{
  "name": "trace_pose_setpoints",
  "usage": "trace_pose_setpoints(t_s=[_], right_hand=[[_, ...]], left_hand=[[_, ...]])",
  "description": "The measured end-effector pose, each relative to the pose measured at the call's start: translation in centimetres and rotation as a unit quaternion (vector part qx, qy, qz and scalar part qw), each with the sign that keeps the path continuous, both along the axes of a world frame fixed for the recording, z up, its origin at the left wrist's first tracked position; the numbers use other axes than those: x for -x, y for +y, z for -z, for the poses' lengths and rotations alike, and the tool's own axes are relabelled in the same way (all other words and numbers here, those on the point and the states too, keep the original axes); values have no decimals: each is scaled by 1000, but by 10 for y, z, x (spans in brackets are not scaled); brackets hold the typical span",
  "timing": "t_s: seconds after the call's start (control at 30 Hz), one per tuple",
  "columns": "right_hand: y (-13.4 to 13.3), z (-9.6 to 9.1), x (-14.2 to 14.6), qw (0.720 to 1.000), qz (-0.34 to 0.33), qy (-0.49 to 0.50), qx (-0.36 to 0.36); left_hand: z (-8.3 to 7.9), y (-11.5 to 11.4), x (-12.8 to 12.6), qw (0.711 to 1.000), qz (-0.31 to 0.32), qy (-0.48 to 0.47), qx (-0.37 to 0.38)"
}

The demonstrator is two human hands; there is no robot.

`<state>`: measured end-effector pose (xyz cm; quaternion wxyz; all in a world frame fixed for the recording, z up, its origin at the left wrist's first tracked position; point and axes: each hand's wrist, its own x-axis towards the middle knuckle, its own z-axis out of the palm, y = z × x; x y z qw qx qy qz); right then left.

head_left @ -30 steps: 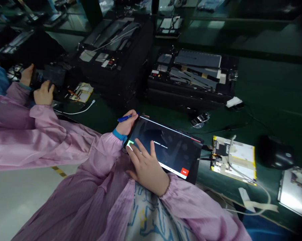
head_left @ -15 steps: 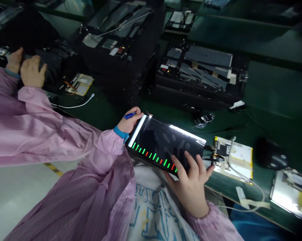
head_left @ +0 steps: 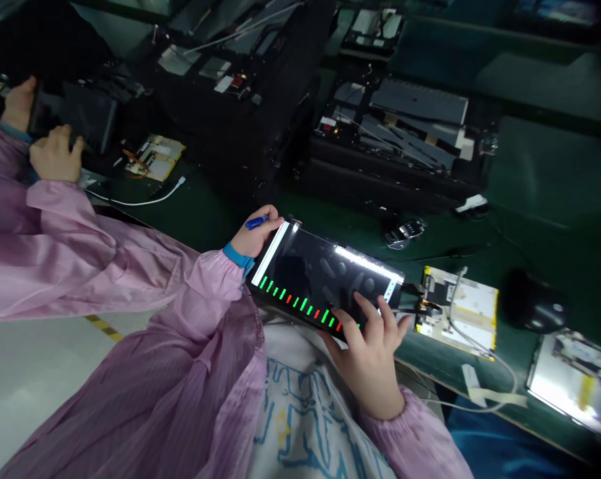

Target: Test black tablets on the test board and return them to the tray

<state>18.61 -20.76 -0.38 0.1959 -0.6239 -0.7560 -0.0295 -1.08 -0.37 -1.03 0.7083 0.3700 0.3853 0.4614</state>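
And there's the left hand (head_left: 254,233), well out in front, fingers curled in a firm grip, the left wrist (head_left: 237,260) fairly straight behind it! The left arm (head_left: 201,296) slants forward from the body (head_left: 201,392). Over to the right hand (head_left: 373,362): closer in, back upward, fingers (head_left: 371,316) spread and gently bent, thumb (head_left: 331,342) out sideways, the right arm (head_left: 417,439) angled inward.

The head camera is looking forward and down from the wearer's head, facing obliquely across the worktop (head_left: 215,214). The worktop's near edge is slanting down rightward; the lens is viewing the left hand (head_left: 253,234) and right hand (head_left: 373,362) closely, beside that edge.
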Motion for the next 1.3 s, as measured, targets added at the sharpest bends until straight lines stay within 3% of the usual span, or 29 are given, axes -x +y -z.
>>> trace_pose_setpoints(t_s=[0.3,0.43,0.63,0.83,1.0,1.3], right_hand=[[0,1,0,1000,-16,13,14],[4,-4,-8,998,-10,63,-9],[28,-6,-65,979,75,160,-104],[58,20,-117,945,172,225,-163],[66,34,-123,931,203,269,-142],[69,29,-122,937,160,295,-95]], left_hand=[[-3,-1,0,1000,18,-8,6],[-2,0,1,1000,2,1,8],[-9,-1,3,999,22,-28,6],[-19,-2,5,997,35,-72,-13],[-22,-1,5,993,58,-104,-16],[-23,4,3,995,64,-78,-15]])
